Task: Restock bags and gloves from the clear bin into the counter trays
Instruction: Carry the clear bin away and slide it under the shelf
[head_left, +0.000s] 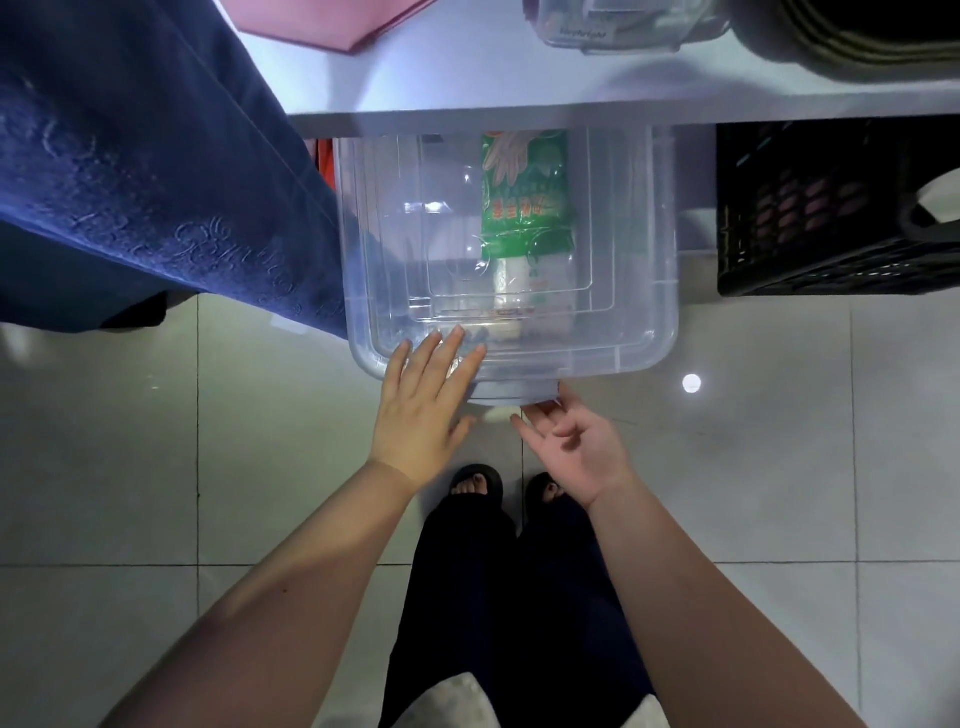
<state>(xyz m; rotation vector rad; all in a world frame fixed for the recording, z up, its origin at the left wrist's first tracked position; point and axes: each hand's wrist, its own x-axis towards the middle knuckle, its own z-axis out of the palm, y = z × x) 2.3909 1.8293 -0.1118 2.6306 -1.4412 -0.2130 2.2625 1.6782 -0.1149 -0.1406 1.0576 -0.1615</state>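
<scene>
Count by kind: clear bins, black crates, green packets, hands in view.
Clear plastic bin: 1
Black plastic lattice crate: 1
Green printed glove packet, inside the bin: 1
Bare hands: 2 (left hand, right hand)
Total: 5

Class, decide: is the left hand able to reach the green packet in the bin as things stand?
Probably not: the left hand lies on the closed lid, and the green packet sits under it at the back, near the counter.
</scene>
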